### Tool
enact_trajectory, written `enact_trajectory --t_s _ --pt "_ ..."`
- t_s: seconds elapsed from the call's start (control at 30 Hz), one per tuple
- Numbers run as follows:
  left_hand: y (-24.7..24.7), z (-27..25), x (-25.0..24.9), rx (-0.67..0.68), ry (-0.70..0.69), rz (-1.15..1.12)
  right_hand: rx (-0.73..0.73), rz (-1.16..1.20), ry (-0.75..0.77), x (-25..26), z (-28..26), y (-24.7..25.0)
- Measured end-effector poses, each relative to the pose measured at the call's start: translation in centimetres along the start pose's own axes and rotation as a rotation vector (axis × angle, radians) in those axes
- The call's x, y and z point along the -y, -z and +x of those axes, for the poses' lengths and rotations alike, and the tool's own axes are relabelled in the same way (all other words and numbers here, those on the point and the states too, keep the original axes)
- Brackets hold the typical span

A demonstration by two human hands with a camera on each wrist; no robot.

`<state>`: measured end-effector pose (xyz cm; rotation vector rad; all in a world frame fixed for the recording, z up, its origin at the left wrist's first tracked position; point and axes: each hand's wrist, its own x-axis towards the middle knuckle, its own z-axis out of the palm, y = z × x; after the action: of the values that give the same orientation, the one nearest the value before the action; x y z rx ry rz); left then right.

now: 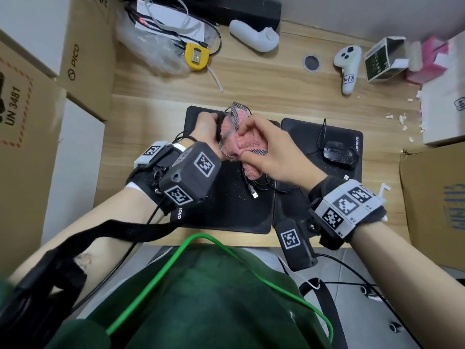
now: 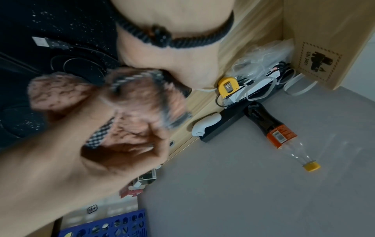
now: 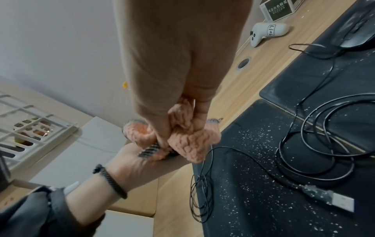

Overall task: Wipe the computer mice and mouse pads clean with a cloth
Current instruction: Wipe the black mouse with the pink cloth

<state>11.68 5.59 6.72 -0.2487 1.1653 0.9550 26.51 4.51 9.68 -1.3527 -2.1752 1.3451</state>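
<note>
Over the left black mouse pad (image 1: pixel 226 210), my left hand (image 1: pixel 214 122) grips a black mouse (image 1: pixel 220 123) that is mostly hidden. My right hand (image 1: pixel 249 142) holds a pink cloth (image 1: pixel 251 171) with checked trim bunched against that mouse. In the right wrist view the right hand's fingers (image 3: pixel 201 115) pinch the cloth (image 3: pixel 192 144) just above the left palm (image 3: pixel 134 157). The mouse's coiled cable and USB plug (image 1: pixel 254 195) lie on the speckled left pad (image 3: pixel 253 184). A second black mouse (image 1: pixel 338 152), dusted white, sits on the right pad (image 1: pixel 302 137).
Cardboard boxes stand at the left (image 1: pixel 85 59) and right (image 1: pixel 432 202) of the wooden desk. At the back lie two white controllers (image 1: pixel 348 64) (image 1: pixel 254 35), a yellow tape measure (image 1: pixel 196 56), a small green box (image 1: pixel 382 61) and white crumbs (image 1: pixel 400 119).
</note>
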Motion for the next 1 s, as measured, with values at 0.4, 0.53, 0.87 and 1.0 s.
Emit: enact_trajectory --t_s 0.4,0.53,0.87,1.0 --pt "-0.1 0.4 -0.3 0.072 0.121 -0.044 -0.052 0.031 -0.113 0.6 2.8 2.1" --pt "-0.4 0.0 0.2 0.083 0.136 -0.032 0.034 -0.077 -0.148 1.5 4.0 0.5" --pt "-0.5 1.6 -1.4 -0.029 0.078 0.029 0.05 -0.013 -0.2 0.2 2.4 -0.6" --pt "-0.8 2.4 -1.8 0.009 0.068 -0.05 -0.09 -0.046 -0.294 -1.9 1.1 0.2"
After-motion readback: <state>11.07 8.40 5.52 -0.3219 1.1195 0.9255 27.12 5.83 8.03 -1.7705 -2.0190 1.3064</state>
